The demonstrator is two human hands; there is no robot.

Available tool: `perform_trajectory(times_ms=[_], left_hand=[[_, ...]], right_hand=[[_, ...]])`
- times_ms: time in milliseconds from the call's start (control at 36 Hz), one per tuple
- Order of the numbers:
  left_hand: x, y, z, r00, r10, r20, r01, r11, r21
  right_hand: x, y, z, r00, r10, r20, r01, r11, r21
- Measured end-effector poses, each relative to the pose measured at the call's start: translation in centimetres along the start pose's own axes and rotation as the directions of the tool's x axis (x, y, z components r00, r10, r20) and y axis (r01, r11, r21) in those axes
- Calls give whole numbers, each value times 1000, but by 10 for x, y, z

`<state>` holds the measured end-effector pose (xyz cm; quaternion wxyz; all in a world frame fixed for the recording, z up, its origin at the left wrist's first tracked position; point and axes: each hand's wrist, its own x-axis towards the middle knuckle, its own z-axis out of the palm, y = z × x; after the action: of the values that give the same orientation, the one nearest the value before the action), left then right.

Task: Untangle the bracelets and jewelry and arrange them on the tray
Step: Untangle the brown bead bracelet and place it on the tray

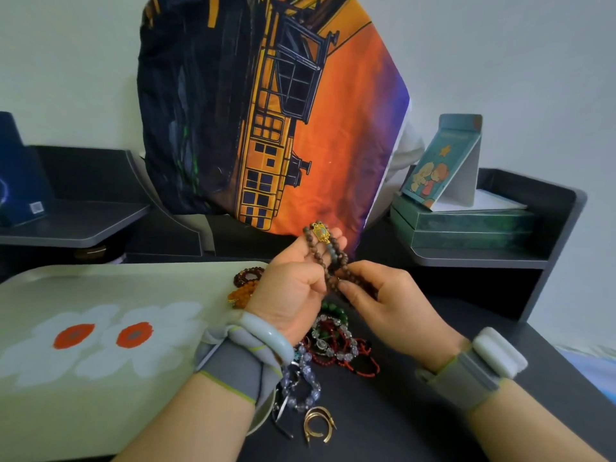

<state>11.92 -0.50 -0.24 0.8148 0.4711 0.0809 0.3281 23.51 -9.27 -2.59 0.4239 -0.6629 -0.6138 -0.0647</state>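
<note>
My left hand (293, 281) and my right hand (383, 301) both hold a brown wooden bead bracelet (336, 258) with a gold charm, lifted above the dark desk. Under the hands lies a tangled pile of jewelry (333, 341): red, green and clear bead bracelets. A clear crystal bead bracelet (301, 385) and gold open bangles (318, 425) lie nearer to me. The pale green tray (100, 378) with white and orange flowers sits at the left. A dark red bead bracelet (248, 275) and an orange bead piece (241, 293) rest at the tray's right edge.
A cushion (266, 111) with an orange and black print leans against the wall behind the hands. Green boxes (466, 225) with a standing card sit on the right shelf. A dark blue box (20, 175) stands on the left shelf. Both wrists wear grey bands.
</note>
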Motion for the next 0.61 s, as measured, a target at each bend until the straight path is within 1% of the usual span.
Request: perform_trajectory(times_ms=[83,194,306,389,472,528,556,611], left_hand=[[0,-2,1,1000,2,-20,-1,999,53],[1,-2,1,999,16,-37,-14,999,43],[1,-2,1,997,48,-67,-49,999,-14],[0,-1,3,996,54,-73,-58,997,-54],[0,0,3,995,57,-85,-62,996,-68],[1,1,1,994,49,-93,-58,994,-94],[2,1,0,994,45,-96,-55,993,-106],[3,1,-2,994,39,-105,-50,994,-100]], right_hand=[[0,0,-2,998,-61,13,62,994,-89],[1,0,-3,995,-87,47,93,985,-145],[1,-1,-5,999,-46,26,48,995,-89],[1,-3,-4,999,-6,37,7,999,-48],[0,-6,-5,989,101,112,-107,993,57],[0,-7,-4,975,144,169,-159,984,79],[0,-7,-3,974,143,178,-158,985,75],[-1,-7,-2,983,103,151,-114,991,64]])
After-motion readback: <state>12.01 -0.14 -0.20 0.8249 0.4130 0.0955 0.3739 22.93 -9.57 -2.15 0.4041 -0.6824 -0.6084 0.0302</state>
